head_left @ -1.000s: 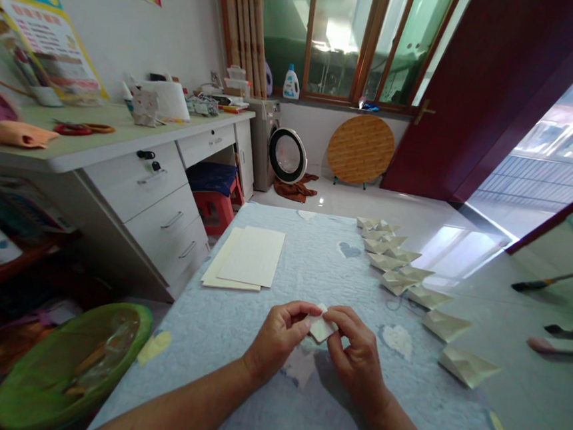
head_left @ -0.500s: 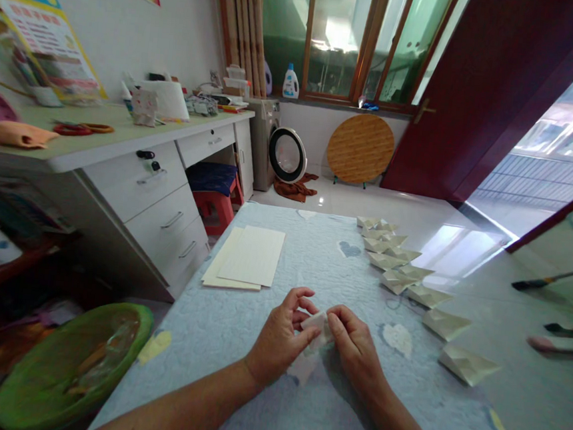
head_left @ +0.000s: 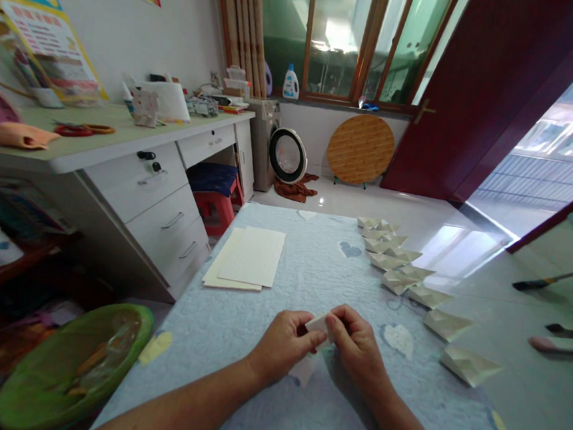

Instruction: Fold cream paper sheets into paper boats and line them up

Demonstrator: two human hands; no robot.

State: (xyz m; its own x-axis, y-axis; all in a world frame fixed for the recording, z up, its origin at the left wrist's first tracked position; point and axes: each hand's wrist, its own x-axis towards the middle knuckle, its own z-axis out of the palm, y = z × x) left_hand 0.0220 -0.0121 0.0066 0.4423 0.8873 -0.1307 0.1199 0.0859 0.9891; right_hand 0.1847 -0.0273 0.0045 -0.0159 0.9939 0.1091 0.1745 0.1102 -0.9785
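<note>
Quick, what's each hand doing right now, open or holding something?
Left hand: closed, pinching a small folded paper between thumb and fingers.
Right hand: closed, pinching the same paper's right end.

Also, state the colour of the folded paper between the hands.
The folded paper is off-white, seen in the head view, the only one.

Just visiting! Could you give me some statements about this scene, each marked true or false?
1. The left hand and right hand both hold a small folded paper. True.
2. Flat sheets lie on the blue cloth. True.
3. The paper shapes line the cloth's left edge. False: the paper shapes line its right edge.
4. The washing machine door is shut. False: the washing machine door stands open.
</note>
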